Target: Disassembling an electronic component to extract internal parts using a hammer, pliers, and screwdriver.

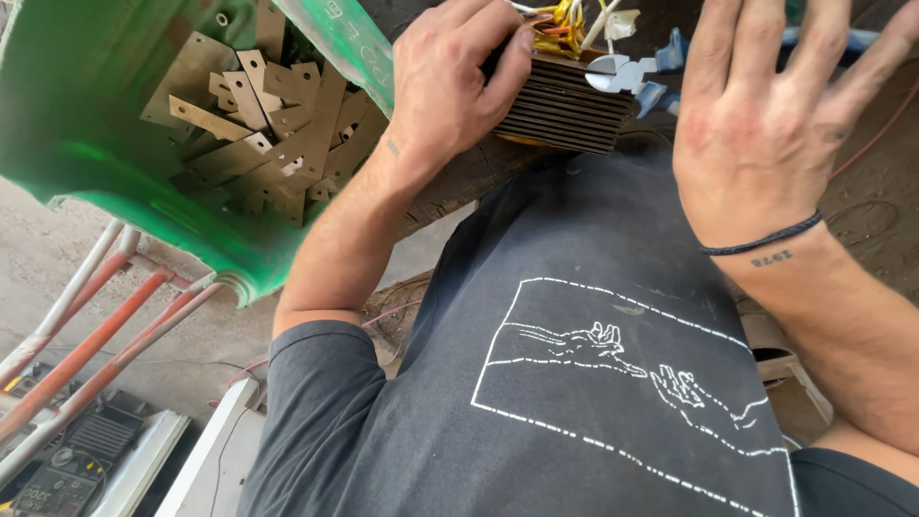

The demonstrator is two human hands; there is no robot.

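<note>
My left hand (pixel 450 86) grips the near end of a block of stacked thin brown metal plates (pixel 565 105) that rests on a dark wooden bench edge (pixel 459 187). Yellow and white wires (pixel 565 27) stick out of the block's far side. Blue-handled cutting pliers (pixel 627 72) lie on top of the block. My right hand (pixel 766 115) hovers to the right of the block, fingers spread, holding nothing; a dark cord sits around its wrist.
A green plastic crate (pixel 105 124) at the left holds several loose brown metal plates (pixel 258 124). Orange and white metal tubes (pixel 86 335) slant below it, with grey equipment (pixel 77 450) on the floor. My dark shirt (pixel 574 383) fills the lower middle.
</note>
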